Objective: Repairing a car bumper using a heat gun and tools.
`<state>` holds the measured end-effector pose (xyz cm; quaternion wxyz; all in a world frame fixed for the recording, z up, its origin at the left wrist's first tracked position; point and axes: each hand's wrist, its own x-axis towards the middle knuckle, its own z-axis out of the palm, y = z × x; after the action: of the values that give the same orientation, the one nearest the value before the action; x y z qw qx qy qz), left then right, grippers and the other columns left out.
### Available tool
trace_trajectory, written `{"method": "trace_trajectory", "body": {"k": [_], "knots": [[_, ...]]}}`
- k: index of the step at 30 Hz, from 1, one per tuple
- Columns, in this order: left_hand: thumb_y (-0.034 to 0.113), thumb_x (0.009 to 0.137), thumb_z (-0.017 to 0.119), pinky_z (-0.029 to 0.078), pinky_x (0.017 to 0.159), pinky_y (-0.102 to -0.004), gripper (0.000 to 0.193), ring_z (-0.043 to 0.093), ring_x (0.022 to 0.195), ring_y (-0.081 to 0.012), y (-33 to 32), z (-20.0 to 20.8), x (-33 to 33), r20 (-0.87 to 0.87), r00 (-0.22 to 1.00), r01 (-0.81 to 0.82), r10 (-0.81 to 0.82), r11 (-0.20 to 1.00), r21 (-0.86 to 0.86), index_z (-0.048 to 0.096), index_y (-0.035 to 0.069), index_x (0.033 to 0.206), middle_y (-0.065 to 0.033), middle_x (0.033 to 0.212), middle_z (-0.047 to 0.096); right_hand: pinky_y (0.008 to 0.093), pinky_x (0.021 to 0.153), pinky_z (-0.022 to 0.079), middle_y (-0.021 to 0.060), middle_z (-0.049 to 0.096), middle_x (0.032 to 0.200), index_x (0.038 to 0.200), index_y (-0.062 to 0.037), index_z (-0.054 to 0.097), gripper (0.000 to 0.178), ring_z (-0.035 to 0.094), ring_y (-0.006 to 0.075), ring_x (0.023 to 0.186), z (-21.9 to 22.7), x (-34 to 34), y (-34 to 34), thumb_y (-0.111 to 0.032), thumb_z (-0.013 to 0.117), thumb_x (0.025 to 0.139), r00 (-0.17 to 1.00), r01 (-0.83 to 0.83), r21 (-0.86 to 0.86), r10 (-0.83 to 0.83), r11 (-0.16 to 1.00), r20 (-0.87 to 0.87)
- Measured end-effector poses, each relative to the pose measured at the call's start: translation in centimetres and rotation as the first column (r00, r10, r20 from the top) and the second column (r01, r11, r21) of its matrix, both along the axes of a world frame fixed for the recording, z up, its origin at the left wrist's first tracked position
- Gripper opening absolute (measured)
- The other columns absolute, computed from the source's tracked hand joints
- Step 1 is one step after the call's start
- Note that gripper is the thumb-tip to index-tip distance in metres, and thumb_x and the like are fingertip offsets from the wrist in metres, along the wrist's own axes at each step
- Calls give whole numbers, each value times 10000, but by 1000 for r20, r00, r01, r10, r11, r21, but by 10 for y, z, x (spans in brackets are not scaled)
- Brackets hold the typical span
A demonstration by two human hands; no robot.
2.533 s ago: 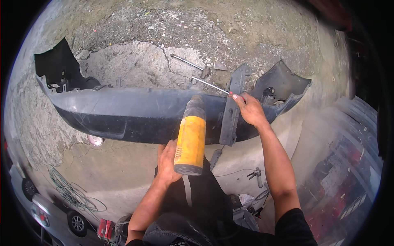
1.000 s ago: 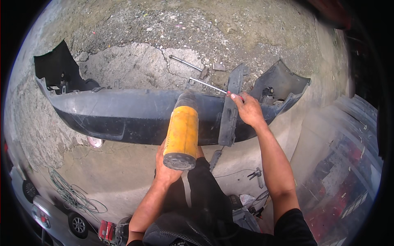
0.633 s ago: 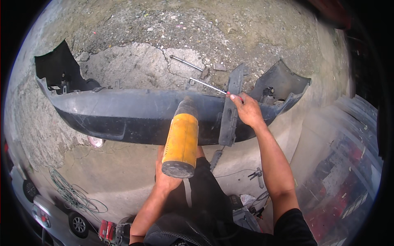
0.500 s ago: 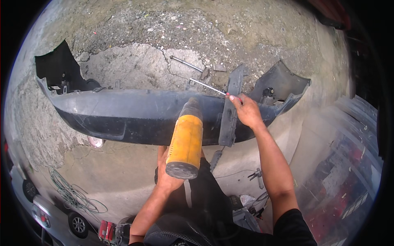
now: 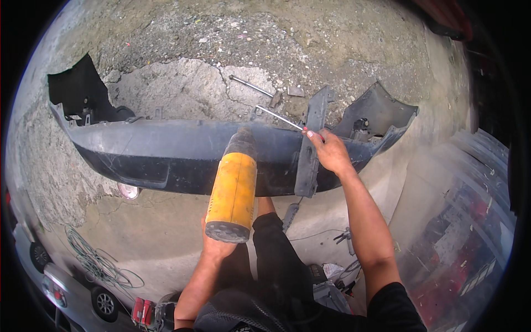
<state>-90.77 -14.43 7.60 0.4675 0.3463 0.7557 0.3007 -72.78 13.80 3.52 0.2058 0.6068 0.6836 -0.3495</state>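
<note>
A dark grey car bumper lies across the ground in front of me. My left hand is wrapped round the handle of a yellow heat gun, partly hidden behind its body. The gun's dark nozzle lies over the bumper's upper middle in this view; I cannot tell the gap between them. My right hand is closed on a screwdriver with a red handle, its steel shaft angled left along the bumper's far edge. Beneath that hand, a long grey plastic strip lies crosswise over the bumper.
Beyond the bumper, a hammer-like tool lies on the rough, cracked concrete. A coiled green hose is at the lower left, near a parked silver car. Clear plastic sheeting spreads at the right. A red object sits bottom left.
The heat gun has swung left along the bumper with my left hand. My right hand and the screwdriver have shifted only very slightly.
</note>
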Motion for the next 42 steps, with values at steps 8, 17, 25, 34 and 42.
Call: {"method": "trace_trajectory", "body": {"k": [8,17,25,34,42], "knots": [[150,754,742,510,882,-363,360,637,1022,-273,4,-1,2,-44,999,19,-15,995,98,664,56,1092,-118,1103,666,467,893,446,309,633,1030,1084,46,624,624,587,449,1036,-7,6,-3,-545,511,923,999,12,49,-10,999,-38],[175,734,747,492,901,-394,380,552,1099,-327,6,2,1,-92,991,103,-97,993,62,671,88,1095,-123,1141,645,468,866,447,310,633,1005,1061,48,624,620,591,454,1008,-2,3,-6,-545,506,926,999,12,50,-9,999,-53],[164,755,743,508,869,-343,367,634,1026,-273,-8,-2,-3,67,990,-131,128,990,43,651,59,1095,-101,1118,665,469,874,447,314,630,1005,1049,55,619,613,589,454,1022,-4,4,-9,-536,500,933,997,46,53,-42,998,-72],[153,894,630,506,926,-357,449,619,1095,-229,-55,-32,-22,226,863,-476,451,877,64,507,43,1312,-118,1257,604,410,820,457,263,642,937,1061,36,629,558,625,372,917,3,6,-12,-497,509,951,989,68,57,-59,996,-136],[110,911,622,434,513,-228,198,526,592,-107,-72,-21,-81,-341,882,-321,325,945,71,555,25,1076,-22,774,567,396,827,446,241,632,930,1060,40,628,545,601,355,899,4,-1,-17,-479,494,963,992,54,47,-48,997,-118]]}}
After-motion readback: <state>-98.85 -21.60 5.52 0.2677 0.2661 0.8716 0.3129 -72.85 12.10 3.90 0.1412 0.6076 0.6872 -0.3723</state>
